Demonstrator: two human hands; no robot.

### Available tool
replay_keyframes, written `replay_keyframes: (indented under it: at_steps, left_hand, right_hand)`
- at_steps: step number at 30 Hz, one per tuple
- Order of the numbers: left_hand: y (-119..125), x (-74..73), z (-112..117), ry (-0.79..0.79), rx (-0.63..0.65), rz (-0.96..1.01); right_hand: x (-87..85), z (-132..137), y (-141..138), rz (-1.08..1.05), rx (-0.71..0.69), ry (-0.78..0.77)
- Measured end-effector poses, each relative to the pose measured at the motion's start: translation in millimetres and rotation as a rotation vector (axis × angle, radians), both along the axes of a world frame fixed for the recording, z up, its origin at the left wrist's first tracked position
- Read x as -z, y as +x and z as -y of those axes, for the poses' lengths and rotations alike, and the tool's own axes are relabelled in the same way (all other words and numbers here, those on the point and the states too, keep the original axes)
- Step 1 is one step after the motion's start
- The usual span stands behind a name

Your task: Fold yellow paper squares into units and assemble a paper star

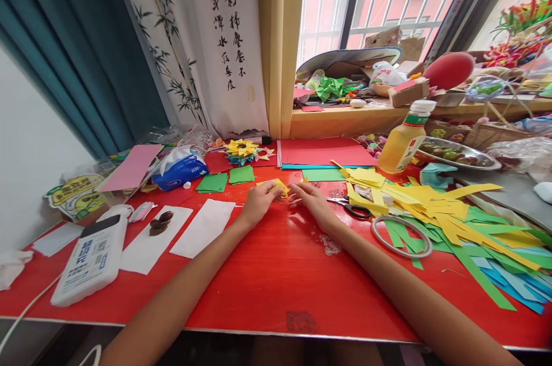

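Observation:
Both my hands meet at the middle of the red table [276, 274]. My left hand [259, 201] pinches a small yellow paper piece [279, 185] with its fingers closed on it. My right hand [311, 199] rests beside it, its fingertips touching the same yellow paper piece from the right. Black-handled scissors [351, 207] lie just right of my right hand. A heap of yellow, green and blue paper strips [457, 222] spreads across the right side. A pile of folded yellow paper shapes [242, 150] sits behind my hands.
A roll of tape [402, 235] lies by the strips. Green squares [224, 179], red sheets [323, 151], a juice bottle [405, 139], a metal tray [463, 154], a tissue pack [179, 170], a wipes pack [92, 259] and white paper slips [202, 228] surround the work spot. The windowsill [345, 116] holds clutter.

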State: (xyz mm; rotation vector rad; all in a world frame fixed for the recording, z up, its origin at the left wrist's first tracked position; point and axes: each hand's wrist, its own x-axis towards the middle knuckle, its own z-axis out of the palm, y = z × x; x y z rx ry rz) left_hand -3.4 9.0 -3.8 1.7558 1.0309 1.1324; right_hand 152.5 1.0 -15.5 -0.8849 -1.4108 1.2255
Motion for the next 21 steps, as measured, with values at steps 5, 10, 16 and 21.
replay_keyframes:
  at_steps: [5,10,16,21]
  left_hand:
    - [3.8,0.0,1.4,-0.101,0.069,0.125]
    - [2.8,-0.2,3.7,-0.073,0.052,0.025]
    - [1.2,-0.8,5.0,0.034,0.010,-0.112]
    - [2.7,-3.0,8.9,0.155,-0.032,-0.173]
  right_hand:
    - [-0.8,0.9,0.3,0.164,-0.163,0.082]
    - [-0.7,2.3,1.8,0.161,-0.164,0.074]
    - [-2.2,1.1,5.3,0.007,-0.232,-0.129]
    - [-0.8,2.6,3.7,-0.074,-0.273,-0.183]
